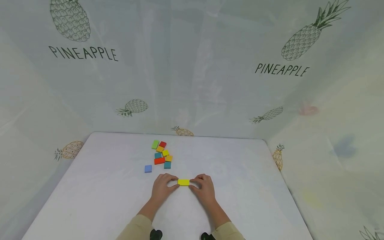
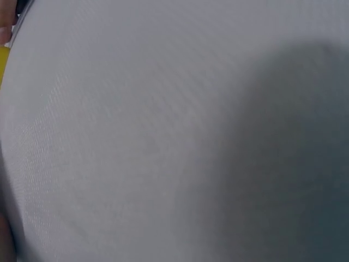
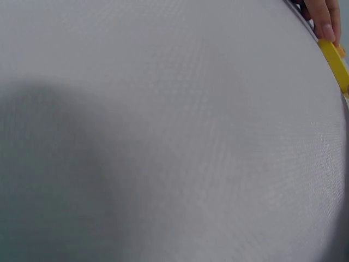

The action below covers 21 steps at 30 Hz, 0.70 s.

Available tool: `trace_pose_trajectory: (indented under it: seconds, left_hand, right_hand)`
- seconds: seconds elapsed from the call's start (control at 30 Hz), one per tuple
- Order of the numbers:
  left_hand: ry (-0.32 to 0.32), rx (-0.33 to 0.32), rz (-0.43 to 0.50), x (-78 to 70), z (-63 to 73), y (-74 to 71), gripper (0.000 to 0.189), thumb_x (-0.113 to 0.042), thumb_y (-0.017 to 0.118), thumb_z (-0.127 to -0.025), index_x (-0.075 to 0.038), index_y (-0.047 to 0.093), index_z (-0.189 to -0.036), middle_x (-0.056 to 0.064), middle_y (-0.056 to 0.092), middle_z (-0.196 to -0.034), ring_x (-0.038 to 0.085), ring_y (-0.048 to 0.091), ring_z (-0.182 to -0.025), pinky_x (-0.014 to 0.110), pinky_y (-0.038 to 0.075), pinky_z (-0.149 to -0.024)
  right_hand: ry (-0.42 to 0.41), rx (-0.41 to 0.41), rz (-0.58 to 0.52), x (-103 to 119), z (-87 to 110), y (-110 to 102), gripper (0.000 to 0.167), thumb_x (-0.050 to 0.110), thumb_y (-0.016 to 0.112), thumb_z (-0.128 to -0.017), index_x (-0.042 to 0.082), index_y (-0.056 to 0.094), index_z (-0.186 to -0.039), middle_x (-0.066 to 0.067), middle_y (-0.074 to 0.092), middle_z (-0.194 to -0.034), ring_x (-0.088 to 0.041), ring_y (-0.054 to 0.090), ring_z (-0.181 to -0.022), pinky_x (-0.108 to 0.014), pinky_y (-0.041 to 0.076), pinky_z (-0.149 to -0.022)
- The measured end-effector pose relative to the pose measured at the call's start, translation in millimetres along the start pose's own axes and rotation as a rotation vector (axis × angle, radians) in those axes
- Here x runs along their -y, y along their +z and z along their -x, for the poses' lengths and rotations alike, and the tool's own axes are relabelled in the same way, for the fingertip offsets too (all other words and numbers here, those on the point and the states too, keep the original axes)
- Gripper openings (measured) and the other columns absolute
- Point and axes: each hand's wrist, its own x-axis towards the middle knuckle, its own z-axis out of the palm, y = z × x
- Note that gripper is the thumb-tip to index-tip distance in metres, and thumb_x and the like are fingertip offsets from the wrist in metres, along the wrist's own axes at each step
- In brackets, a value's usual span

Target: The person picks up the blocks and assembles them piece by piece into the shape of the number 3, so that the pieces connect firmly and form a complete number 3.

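A yellow rectangular block (image 1: pixel 183 182) lies lengthwise on the white table, between my two hands. My left hand (image 1: pixel 162 189) pinches its left end between thumb and index finger. At the opposite end, the thumb and index finger of my right hand (image 1: pixel 205 190) do the same. Only a sliver of the yellow block (image 2: pixel 3 61) enters the left wrist view, at the left border. In the right wrist view the yellow block (image 3: pixel 333 63) shows at the upper right, with fingertips of the left hand (image 3: pixel 323 17) at its far end.
Beyond the hands, slightly left, several small blocks lie close together, among them a light green block (image 1: pixel 155 144), a red block (image 1: pixel 159 161) and a teal block (image 1: pixel 167 165). A blue block (image 1: pixel 148 169) lies apart. Pineapple-printed cloth (image 1: pixel 192 83) hangs behind the table (image 1: pixel 240 173).
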Motion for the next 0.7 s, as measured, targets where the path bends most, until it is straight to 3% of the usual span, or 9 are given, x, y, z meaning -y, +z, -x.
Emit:
trace_pose_trajectory:
  seconds: [0.33,0.57,0.7]
  left_hand:
    - [-0.022,0.006,0.001,1.4,-1.4,-0.7,0.029,-0.032,0.079,-0.082,-0.024,0.073,-0.108,-0.010,0.064,-0.101,0.015,0.052,-0.101,0.038,0.046,-0.090]
    - [-0.003,-0.021,-0.014,3.5,-1.8,2.8,0.028,-0.033,0.080,-0.081,-0.024,0.073,-0.107,-0.011,0.064,-0.099,0.015,0.052,-0.100,0.038,0.047,-0.089]
    - [-0.005,-0.014,-0.014,3.1,-1.1,5.3,0.028,-0.034,0.079,-0.082,-0.026,0.073,-0.108,-0.013,0.064,-0.099,0.014,0.052,-0.099,0.036,0.047,-0.088]
  right_hand:
    - [0.095,0.049,-0.095,9.3,-6.3,-3.4,0.021,0.022,0.079,-0.082,0.016,0.077,-0.101,0.004,0.062,-0.100,-0.021,0.053,-0.100,-0.046,0.042,-0.090]
    - [0.170,0.157,-0.225,13.4,-31.9,-6.2,0.024,0.021,0.075,-0.086,0.013,0.073,-0.109,0.001,0.065,-0.107,-0.025,0.054,-0.108,-0.047,0.042,-0.096]
    - [0.198,0.227,-0.243,14.5,-47.8,-4.7,0.026,0.022,0.075,-0.087,0.014,0.072,-0.112,0.001,0.065,-0.108,-0.025,0.055,-0.110,-0.046,0.042,-0.097]
